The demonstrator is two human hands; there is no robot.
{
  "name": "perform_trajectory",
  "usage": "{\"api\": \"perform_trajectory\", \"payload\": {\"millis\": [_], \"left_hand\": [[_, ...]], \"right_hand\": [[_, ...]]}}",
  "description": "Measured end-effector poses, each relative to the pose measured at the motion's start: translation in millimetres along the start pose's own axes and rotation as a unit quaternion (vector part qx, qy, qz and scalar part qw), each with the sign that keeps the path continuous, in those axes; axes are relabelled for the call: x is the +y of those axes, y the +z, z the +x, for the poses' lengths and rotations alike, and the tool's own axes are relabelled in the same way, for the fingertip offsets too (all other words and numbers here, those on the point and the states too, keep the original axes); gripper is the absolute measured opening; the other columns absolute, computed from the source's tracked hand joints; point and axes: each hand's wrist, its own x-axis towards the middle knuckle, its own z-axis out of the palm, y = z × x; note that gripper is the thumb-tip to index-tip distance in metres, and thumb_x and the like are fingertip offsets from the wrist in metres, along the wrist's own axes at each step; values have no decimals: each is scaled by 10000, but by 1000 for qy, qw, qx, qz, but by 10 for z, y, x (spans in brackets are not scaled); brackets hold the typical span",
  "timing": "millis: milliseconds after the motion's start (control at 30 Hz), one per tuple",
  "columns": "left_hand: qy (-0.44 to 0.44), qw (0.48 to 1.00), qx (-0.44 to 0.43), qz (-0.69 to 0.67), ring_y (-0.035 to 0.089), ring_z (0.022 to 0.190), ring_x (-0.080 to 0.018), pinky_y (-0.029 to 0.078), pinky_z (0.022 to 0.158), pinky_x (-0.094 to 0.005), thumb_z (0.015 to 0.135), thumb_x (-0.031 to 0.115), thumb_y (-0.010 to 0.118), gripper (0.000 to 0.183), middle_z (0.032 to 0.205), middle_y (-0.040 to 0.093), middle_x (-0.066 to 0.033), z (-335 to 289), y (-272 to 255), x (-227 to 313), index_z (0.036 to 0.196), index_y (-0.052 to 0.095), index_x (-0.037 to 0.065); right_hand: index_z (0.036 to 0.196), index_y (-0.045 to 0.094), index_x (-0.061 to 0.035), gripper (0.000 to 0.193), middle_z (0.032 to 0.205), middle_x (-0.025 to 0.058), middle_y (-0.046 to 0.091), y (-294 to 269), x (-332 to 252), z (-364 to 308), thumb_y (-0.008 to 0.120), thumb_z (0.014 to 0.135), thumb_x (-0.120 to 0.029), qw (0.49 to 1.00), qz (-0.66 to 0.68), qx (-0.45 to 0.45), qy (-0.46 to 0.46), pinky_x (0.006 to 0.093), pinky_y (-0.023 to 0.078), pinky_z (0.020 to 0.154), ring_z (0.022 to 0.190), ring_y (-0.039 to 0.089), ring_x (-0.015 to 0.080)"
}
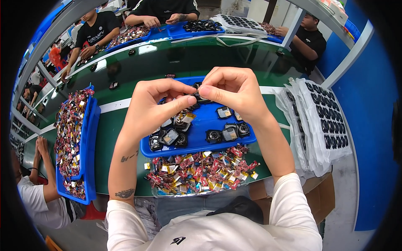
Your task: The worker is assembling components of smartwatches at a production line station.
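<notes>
While our left hand (157, 106) and right hand (232, 94) pinch one small black part (197, 95) above the blue tray (201, 147), several finished-looking units lie there; the battery pile (201, 171) looks mostly unused.

small black round part (200, 94), pinched above tray

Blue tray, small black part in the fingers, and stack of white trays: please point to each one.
blue tray (201, 149): head view, on its near rim.
small black part (200, 99): head view, on its exposed edge between the fingertips.
stack of white trays (331, 121): head view, on the top sheet.
</notes>
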Motion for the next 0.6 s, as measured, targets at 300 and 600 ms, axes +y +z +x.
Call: {"api": "perform_trajectory", "payload": {"millis": [300, 600], "left_hand": [[-29, 992, -20, -118, 582, 719, -55, 467, 646, -193, 825, 70, 709, 107, 801, 651, -25, 26, -9, -87, 859, 682, -28], [-34, 993, 5, -110, 610, 739, -71, 493, 672, -204, 852, 97, 687, 132, 794, 655, -31, 10, -38, -21, 887, 655, -26]], "right_hand": [[820, 640, -5, 152, 771, 45, 623, -3, 65, -9, 659, 865, -149, 994, 75, -31, 72, 212, 460, 635, 693, 570, 90], [800, 656, -12, 185, 661, 25, 616, -319, 220, 53, 621, 891, -169, 944, -314, 40, 94, 235, 442, 537, 584, 552, 73]]}}
